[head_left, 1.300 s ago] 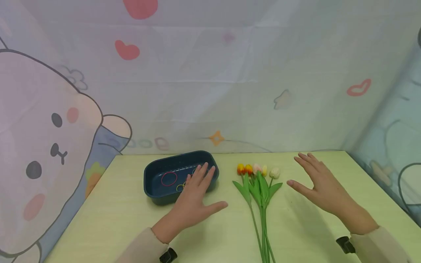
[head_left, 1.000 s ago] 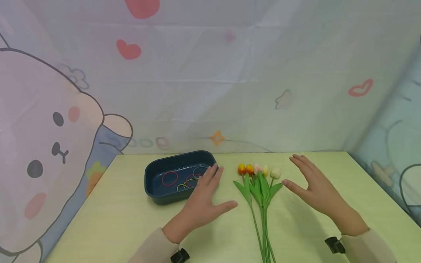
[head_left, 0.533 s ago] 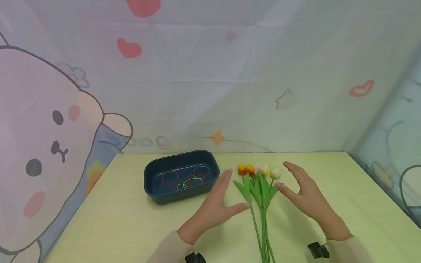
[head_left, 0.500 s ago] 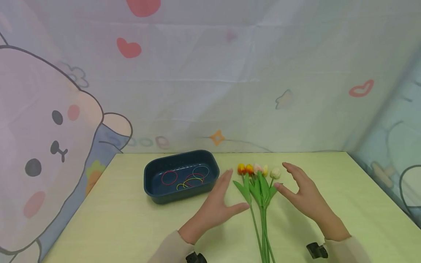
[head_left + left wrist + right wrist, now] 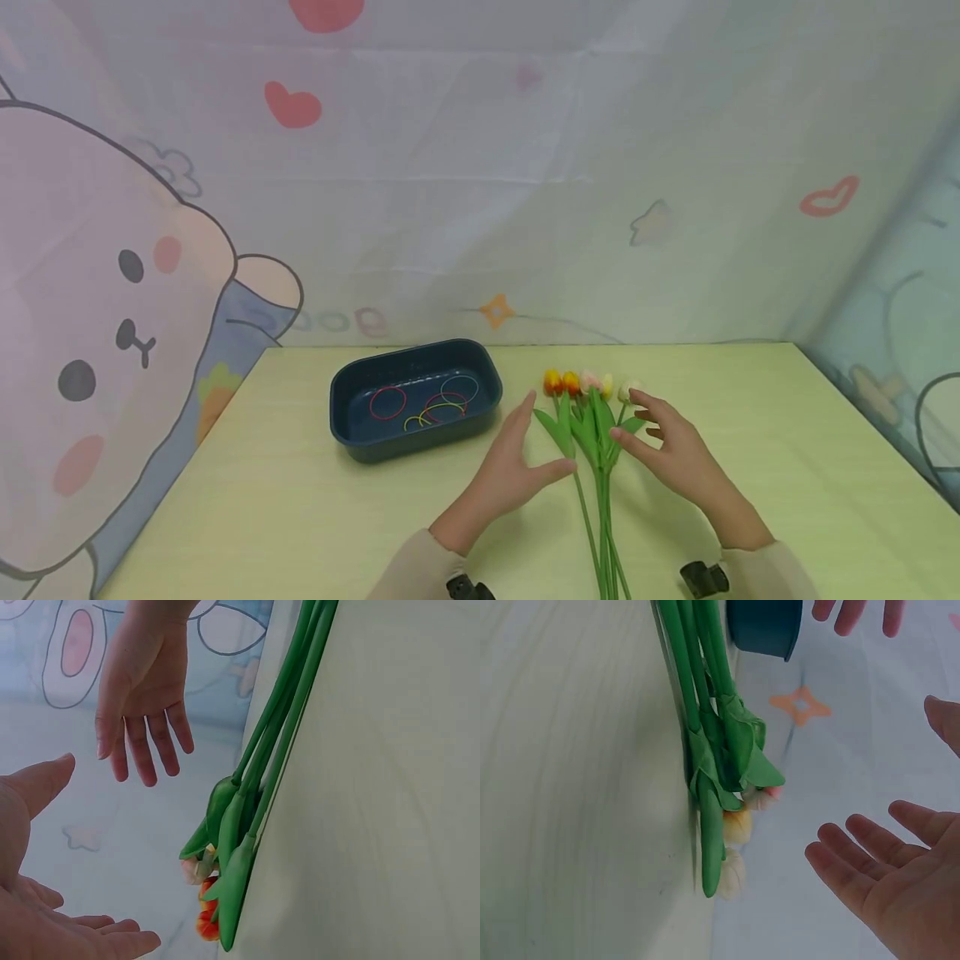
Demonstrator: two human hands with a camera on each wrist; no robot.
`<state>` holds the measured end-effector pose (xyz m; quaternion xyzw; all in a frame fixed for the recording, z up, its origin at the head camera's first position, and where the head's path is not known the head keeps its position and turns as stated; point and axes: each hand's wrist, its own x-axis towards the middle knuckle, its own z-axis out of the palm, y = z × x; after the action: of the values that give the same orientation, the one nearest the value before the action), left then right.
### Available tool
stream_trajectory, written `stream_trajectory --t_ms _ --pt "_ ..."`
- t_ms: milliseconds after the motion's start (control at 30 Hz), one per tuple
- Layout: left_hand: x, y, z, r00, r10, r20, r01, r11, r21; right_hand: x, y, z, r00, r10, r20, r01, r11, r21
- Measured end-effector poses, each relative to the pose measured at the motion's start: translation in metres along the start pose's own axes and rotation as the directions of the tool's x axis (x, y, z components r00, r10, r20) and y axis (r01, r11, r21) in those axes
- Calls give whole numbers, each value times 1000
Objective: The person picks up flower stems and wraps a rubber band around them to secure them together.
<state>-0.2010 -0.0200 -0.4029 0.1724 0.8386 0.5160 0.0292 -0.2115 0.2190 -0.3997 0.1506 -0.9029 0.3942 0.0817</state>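
Note:
Several artificial tulips (image 5: pixel 602 492) lie together on the table, their red-orange, pink, yellow and white heads pointing away and their green stems toward me. My left hand (image 5: pixel 510 471) hovers just left of the stems, thumb spread from the straight fingers. On the other side my right hand (image 5: pixel 675 450) is over the table with its fingers gently bent, fingertips overlapping the white tulip (image 5: pixel 630 390) in the head view. Both wrist views show the palms facing each other above the tulips (image 5: pixel 259 772), nothing held in either. In the right wrist view the right hand's fingers (image 5: pixel 847 862) are apart from the leaves.
A dark blue basin (image 5: pixel 416 442) stands at the back left of the tulips, with several thin coloured rubber bands (image 5: pixel 387 403) inside. The pale yellow table (image 5: pixel 247 483) ends at a printed cloth backdrop (image 5: pixel 450 167).
Both hands have moved inward toward the tulips, the left hand rightward and the right hand leftward and slightly down. The right fingers have bent more. The tulips and basin stay put.

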Motion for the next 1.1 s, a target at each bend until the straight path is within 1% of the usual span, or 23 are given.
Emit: stream_trajectory --t_ms 133,267,367,567,733,833,1033,1100 --pt "2 -6 7 999 -41 9 42 998 -52 0 3 4 998 44 35 -45 999 25" --pt "4 -10 13 997 -66 35 69 993 -92 -1 5 6 992 102 75 -106 992 63" --pt "5 -11 17 995 -85 54 91 990 -104 -2 6 7 986 137 96 -144 987 74" --pt "9 -12 26 992 -107 71 114 987 -114 -1 10 8 973 183 142 -195 978 74" --pt "11 -12 33 985 -150 81 160 976 -144 0 16 10 960 209 187 -229 969 97" --pt "13 -14 37 984 -164 75 174 972 -157 0 19 13 953 222 209 -248 962 110" --pt "15 -17 45 986 -150 76 162 967 -196 -1 23 17 930 264 255 -307 940 147" --pt "15 -17 48 983 -162 81 176 962 -208 -1 23 18 926 270 265 -319 933 166"
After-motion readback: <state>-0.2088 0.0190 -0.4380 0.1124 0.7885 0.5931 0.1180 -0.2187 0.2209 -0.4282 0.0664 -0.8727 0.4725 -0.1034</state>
